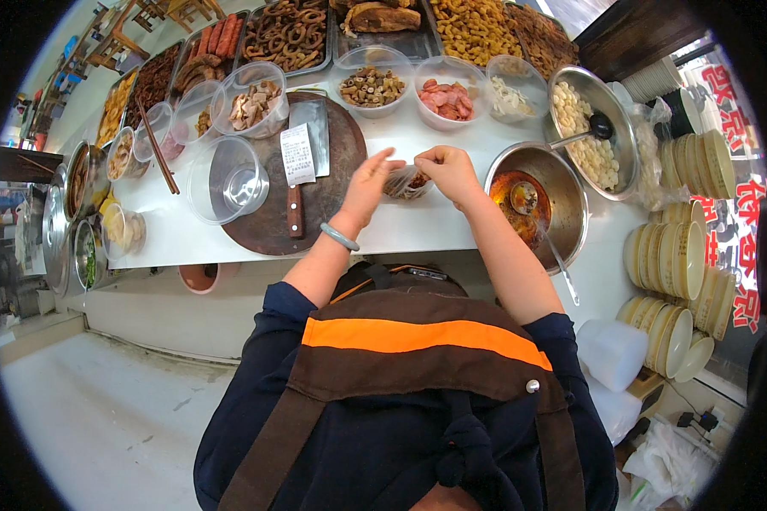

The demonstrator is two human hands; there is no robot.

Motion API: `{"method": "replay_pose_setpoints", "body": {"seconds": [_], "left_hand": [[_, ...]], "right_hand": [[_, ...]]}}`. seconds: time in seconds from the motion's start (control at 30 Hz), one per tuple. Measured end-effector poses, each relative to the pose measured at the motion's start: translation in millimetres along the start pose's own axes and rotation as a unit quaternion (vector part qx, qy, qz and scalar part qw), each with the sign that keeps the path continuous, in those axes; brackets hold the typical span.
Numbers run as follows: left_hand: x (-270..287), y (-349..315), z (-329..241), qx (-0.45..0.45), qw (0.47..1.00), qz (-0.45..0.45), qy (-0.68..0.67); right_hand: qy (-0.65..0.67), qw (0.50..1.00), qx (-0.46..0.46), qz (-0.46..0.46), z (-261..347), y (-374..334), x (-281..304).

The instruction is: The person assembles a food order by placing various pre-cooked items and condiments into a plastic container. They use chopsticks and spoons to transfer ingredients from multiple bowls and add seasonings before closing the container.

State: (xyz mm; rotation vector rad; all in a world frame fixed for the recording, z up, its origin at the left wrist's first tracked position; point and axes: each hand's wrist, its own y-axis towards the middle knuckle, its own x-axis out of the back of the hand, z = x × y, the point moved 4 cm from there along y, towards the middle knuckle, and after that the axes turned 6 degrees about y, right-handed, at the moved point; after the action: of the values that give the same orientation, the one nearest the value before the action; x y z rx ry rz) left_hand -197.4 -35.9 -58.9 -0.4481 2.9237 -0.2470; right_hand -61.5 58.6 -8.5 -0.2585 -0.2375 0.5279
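My left hand (368,186), a bracelet on its wrist, is held open with fingers stretched at the right edge of a round wooden chopping board (260,226). Across from it, my right hand (452,173) pinches its thumb and fingers together; what they hold is too small to make out. Between the hands sits a small clear container or bag (407,189) with dark reddish food, partly covered by them. On the board lies a cleaver (314,119) with a wooden handle, and a printed paper slip (298,155) rests across its blade.
A steel bowl of red oil (562,192) with a ladle stands to the right. Beyond it is a steel bowl of white pieces (592,153). Clear tubs (371,77) and food trays (286,38) line the back. An empty clear tub (234,180) and chopsticks (158,152) are left; stacked bowls (665,251) right.
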Motion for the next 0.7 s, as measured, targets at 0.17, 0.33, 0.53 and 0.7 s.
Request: {"method": "replay_pose_setpoints", "body": {"seconds": [0.17,0.33,0.53,0.7], "left_hand": [[14,2,-10,-0.063,0.995,-0.008,0.072],[-14,3,-6,-0.182,0.913,0.083,0.356],[-3,14,24,0.003,0.997,-0.025,0.067],[-7,16,28,-0.003,1.000,-0.012,0.017]], "right_hand": [[-0.011,0.999,-0.024,0.044,3,1,2],[0.023,0.998,-0.021,0.045,3,3,-3],[-0.079,0.994,0.072,0.024,17,-8,7],[-0.419,0.847,0.262,0.198,43,-33,-22]]}}
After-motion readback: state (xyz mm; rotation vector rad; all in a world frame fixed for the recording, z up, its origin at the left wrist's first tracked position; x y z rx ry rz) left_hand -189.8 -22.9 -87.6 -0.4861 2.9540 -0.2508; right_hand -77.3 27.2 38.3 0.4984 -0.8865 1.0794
